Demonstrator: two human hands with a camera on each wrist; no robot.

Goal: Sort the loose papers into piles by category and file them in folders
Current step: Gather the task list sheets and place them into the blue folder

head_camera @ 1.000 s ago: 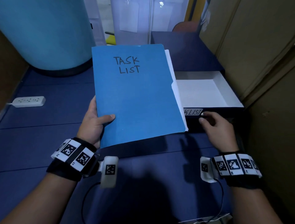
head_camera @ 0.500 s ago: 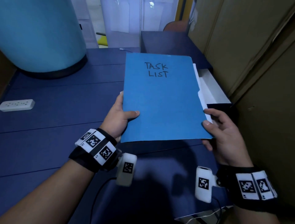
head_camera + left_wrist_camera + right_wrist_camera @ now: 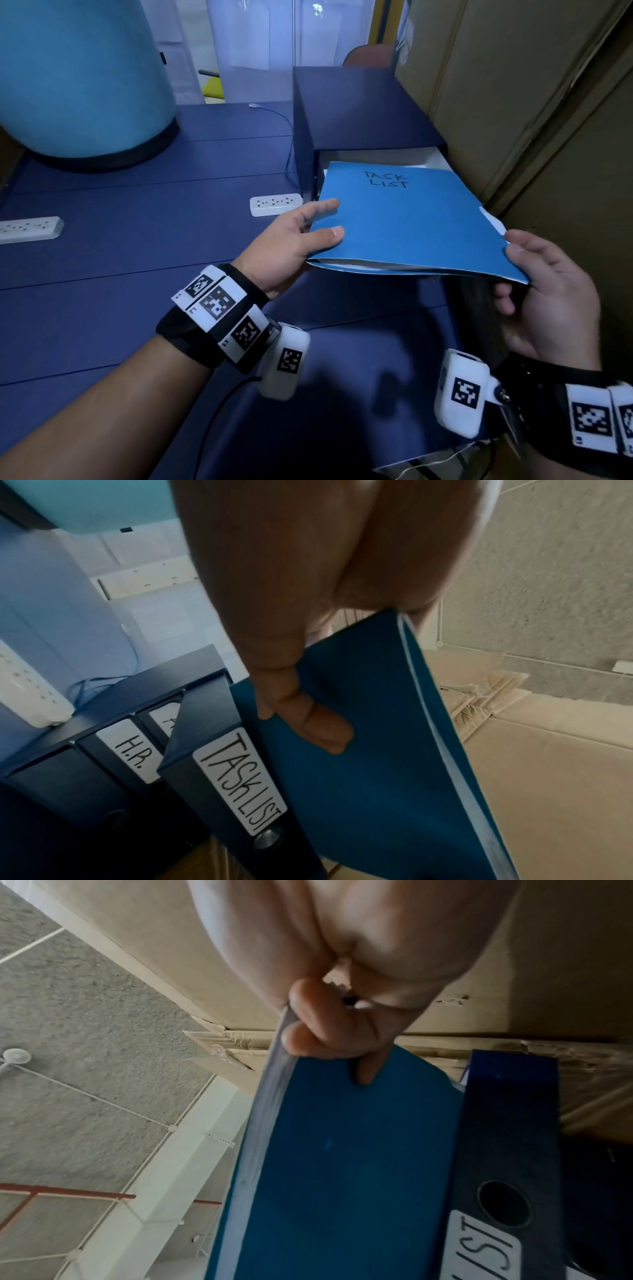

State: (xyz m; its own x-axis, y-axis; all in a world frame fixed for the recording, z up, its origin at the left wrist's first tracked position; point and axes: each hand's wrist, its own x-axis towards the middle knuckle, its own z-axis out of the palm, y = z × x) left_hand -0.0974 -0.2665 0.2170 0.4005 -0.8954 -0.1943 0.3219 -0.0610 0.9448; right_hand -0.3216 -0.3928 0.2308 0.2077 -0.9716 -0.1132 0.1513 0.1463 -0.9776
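Blue folder with white papers inside, over the open drawer; your left hand and right hand pinch its near corners.

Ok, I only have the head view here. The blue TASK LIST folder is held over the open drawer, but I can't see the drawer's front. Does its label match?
Observer: Yes. In the left wrist view the front of the pulled-out drawer carries a label reading TASK LIST.
Operator: And the closed drawer beside it?
Observer: The neighbouring label reads H.R.; a third label behind it is mostly hidden.
Operator: Is the right hand actually gripping the folder underneath?
Observer: Yes. In the right wrist view the fingers of the right hand curl under the edge of the folder.
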